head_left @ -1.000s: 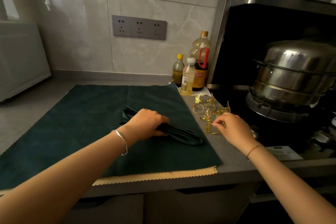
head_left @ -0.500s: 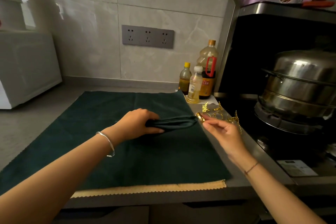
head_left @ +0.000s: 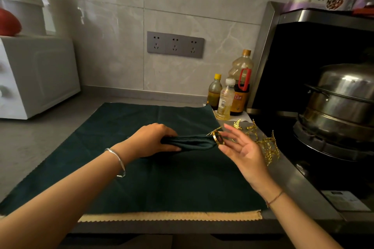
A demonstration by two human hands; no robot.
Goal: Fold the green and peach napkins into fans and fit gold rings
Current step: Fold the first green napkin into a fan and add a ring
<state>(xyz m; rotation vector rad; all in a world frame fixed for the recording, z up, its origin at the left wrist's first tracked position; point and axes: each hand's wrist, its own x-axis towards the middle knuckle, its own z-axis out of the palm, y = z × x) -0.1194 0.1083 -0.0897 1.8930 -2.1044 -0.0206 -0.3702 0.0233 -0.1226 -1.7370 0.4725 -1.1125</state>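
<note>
1. Left hand (head_left: 153, 139) grips the pleated green napkin (head_left: 190, 142) at one end, fingers (head_left: 168, 132) curled over the top and thumb underneath. The bundle sits over the middle of a flat green cloth (head_left: 162, 184).
2. Right hand (head_left: 242, 151) pinches a gold ring (head_left: 218, 138) right against the napkin's free tip, with its other fingers fanned wide.
3. Edges: the flat cloth stops just short of the counter (head_left: 30, 139) front lip, and a scalloped strip of the peach napkin (head_left: 172, 217) pokes out under its near edge.
4. Room: there's bare counter to the left, up to a white appliance (head_left: 38, 75). The right side is tight, with the spare rings (head_left: 267, 145) just beside the right hand, bottles (head_left: 224, 103) in the back corner and a steamer pot (head_left: 340, 103) beyond.
5. Hard to see: most of the peach napkin is buried under the cloth. I can't tell if the tip is inside the ring yet. The spare rings are tangled and partly behind the hand. Both forearms are cut off at the frame's bottom.
</note>
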